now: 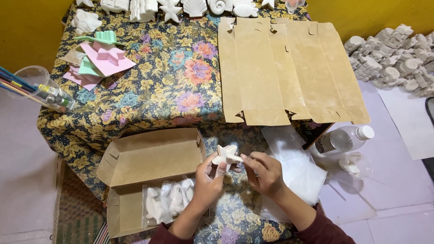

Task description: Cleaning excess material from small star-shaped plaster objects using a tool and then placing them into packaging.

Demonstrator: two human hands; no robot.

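currently both hands hold one white plaster starfish [225, 155] above the floral cloth [158, 90]. the left hand [207, 178] is clamped on its lower arms from below, fingers curled around them. the right hand [266, 174] pinches the arm tip pointing toward it, thumb and forefinger closed on that tip. the starfish lies roughly flat, its widest span running left to right between the two hands, one arm pointing away from the person. just left of the left hand sits an open cardboard box [149, 158] containing bagged white figures [169, 201]. beyond the right hand lie clear plastic bags [294, 171] and a plastic bottle [346, 139].
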